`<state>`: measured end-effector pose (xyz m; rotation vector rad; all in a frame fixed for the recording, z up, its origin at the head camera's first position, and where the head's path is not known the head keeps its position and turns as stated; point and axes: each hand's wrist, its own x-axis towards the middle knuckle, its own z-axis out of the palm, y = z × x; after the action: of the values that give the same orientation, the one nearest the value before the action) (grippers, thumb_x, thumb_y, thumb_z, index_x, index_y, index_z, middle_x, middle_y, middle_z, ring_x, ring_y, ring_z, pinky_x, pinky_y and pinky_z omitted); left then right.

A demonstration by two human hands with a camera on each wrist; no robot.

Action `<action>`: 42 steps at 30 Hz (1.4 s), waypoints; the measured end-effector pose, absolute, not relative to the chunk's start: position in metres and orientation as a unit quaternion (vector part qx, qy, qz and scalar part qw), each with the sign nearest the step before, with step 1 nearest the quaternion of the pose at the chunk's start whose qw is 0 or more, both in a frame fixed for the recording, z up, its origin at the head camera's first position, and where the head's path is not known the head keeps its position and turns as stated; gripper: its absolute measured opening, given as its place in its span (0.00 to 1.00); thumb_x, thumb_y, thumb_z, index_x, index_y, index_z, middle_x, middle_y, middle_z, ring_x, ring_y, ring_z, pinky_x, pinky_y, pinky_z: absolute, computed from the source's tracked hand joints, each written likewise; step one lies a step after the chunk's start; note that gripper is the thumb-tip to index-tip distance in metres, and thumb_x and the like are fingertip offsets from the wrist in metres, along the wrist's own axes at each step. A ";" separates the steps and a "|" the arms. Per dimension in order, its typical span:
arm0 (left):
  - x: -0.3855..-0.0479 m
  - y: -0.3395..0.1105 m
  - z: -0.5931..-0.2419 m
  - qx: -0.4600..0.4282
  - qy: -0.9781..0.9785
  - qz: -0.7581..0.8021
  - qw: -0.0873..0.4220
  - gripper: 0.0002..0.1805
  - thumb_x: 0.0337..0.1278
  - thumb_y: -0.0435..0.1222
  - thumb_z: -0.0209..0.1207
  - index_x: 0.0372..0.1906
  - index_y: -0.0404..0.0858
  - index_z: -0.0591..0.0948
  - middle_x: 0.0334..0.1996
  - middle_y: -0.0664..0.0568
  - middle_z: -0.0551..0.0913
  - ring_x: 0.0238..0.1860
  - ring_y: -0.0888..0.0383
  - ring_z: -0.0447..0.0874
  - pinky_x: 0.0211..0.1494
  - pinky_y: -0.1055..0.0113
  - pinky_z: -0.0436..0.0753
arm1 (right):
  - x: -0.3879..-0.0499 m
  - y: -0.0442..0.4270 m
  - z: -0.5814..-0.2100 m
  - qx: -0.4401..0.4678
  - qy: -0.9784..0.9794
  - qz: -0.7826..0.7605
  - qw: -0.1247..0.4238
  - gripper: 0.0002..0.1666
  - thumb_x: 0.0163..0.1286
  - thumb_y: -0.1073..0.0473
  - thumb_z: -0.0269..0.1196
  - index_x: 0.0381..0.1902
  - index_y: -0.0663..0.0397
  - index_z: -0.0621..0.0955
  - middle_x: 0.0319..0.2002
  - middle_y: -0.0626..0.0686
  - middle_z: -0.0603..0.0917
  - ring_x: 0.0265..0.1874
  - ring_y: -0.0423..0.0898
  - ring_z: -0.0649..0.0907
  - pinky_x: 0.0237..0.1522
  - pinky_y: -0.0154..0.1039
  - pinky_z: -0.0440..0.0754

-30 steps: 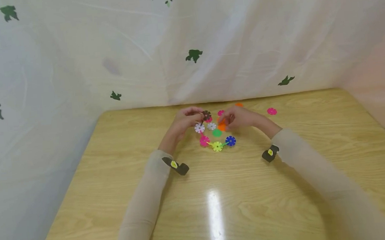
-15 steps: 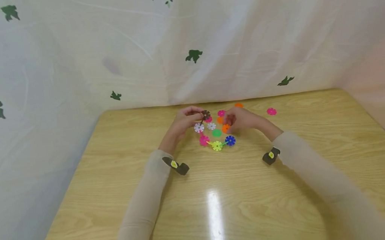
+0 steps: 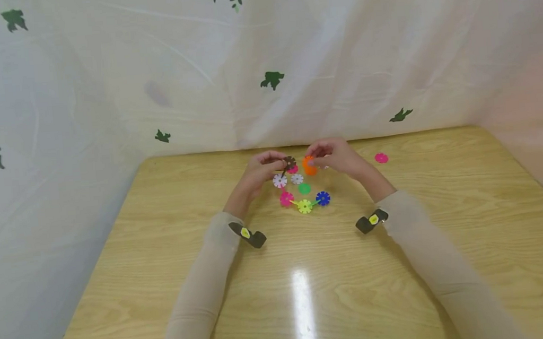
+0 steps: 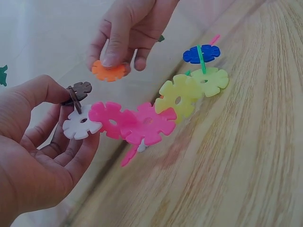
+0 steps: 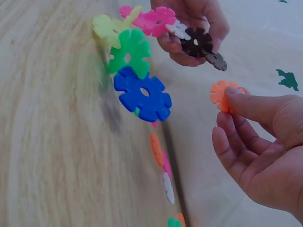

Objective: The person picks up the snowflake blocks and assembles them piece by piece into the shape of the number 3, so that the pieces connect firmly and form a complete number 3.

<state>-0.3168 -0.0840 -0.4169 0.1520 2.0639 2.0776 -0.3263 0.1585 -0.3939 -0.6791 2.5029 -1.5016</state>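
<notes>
My left hand (image 3: 259, 174) pinches a brown slotted flower-shaped disc (image 5: 198, 41) at one end of a joined chain. From there the chain runs through a white disc (image 4: 81, 122), pink discs (image 4: 150, 124), yellow discs (image 4: 177, 97) and a green disc (image 5: 130, 49) to a blue disc (image 5: 142, 94). Thumb and fingers of my right hand (image 3: 338, 158) hold a single orange disc (image 4: 108, 71). It is just right of the brown end in the head view and apart from it. The right wrist view shows a second brown disc (image 5: 217, 60) slotted into the first.
Loose discs lie on the wooden table (image 3: 243, 299), among them a white disc (image 3: 297, 179), a green disc (image 3: 304, 188) and, farther right, a pink disc (image 3: 382, 158). My right hand covers part of the pile. A patterned white curtain (image 3: 189, 91) hangs behind the table.
My right hand has picked an orange disc from the pile, then moved up and slightly left with it, turning at the wrist. The left hand keeps its grip, nearly still.
</notes>
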 end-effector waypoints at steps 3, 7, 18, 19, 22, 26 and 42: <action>-0.317 -0.084 -0.418 0.054 0.700 0.705 0.103 0.08 0.63 0.29 0.63 0.45 0.36 0.83 0.39 0.55 0.85 0.40 0.61 0.82 0.35 0.75 0.80 | -0.325 0.154 -0.394 -0.219 0.828 -0.513 0.050 0.13 0.69 0.61 0.69 0.47 0.63 0.84 0.41 0.58 0.85 0.38 0.47 0.82 0.40 0.39 0.85; -0.317 -0.084 -0.419 0.062 0.699 0.705 0.101 0.08 0.63 0.30 0.63 0.46 0.35 0.83 0.39 0.56 0.85 0.39 0.62 0.82 0.35 0.76 0.80 | -0.324 0.149 -0.397 -0.217 0.824 -0.522 0.029 0.12 0.68 0.61 0.70 0.45 0.64 0.85 0.41 0.58 0.86 0.38 0.44 0.84 0.41 0.38 0.86; -0.317 -0.082 -0.420 0.067 0.698 0.707 0.096 0.10 0.63 0.30 0.63 0.48 0.32 0.83 0.40 0.54 0.86 0.37 0.62 0.82 0.37 0.75 0.82 | -0.322 0.146 -0.402 -0.220 0.811 -0.542 0.012 0.12 0.66 0.61 0.71 0.43 0.64 0.85 0.37 0.52 0.87 0.38 0.42 0.84 0.41 0.44 0.85; -0.317 -0.082 -0.420 0.067 0.698 0.706 0.096 0.10 0.63 0.30 0.63 0.48 0.32 0.83 0.40 0.54 0.86 0.38 0.62 0.82 0.37 0.75 0.82 | -0.322 0.146 -0.402 -0.220 0.809 -0.544 0.011 0.12 0.66 0.61 0.71 0.43 0.64 0.85 0.37 0.52 0.87 0.38 0.42 0.84 0.41 0.42 0.85; -0.317 -0.083 -0.420 0.068 0.701 0.704 0.096 0.10 0.64 0.30 0.63 0.48 0.33 0.83 0.41 0.54 0.87 0.38 0.61 0.82 0.38 0.75 0.82 | -0.322 0.145 -0.403 -0.224 0.805 -0.550 0.007 0.11 0.66 0.62 0.71 0.42 0.65 0.85 0.37 0.53 0.87 0.37 0.41 0.85 0.40 0.36 0.85; -0.317 -0.083 -0.420 0.070 0.702 0.702 0.095 0.11 0.64 0.31 0.64 0.49 0.33 0.84 0.41 0.53 0.87 0.38 0.61 0.82 0.38 0.75 0.82 | -0.321 0.144 -0.403 -0.227 0.799 -0.557 0.003 0.10 0.65 0.65 0.71 0.41 0.65 0.85 0.37 0.56 0.87 0.37 0.41 0.85 0.39 0.35 0.86; -0.315 -0.085 -0.411 0.081 0.700 0.704 0.087 0.10 0.61 0.30 0.67 0.47 0.32 0.87 0.36 0.57 0.89 0.37 0.61 0.85 0.36 0.73 0.82 | -0.320 0.146 -0.400 -0.261 0.787 -0.558 -0.031 0.07 0.64 0.65 0.72 0.37 0.64 0.88 0.32 0.46 0.88 0.33 0.44 0.85 0.36 0.38 0.88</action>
<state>-0.3148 -0.0852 -0.4113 0.2412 2.0853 2.0974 -0.3202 0.1456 -0.3997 -0.8367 2.5223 -1.7878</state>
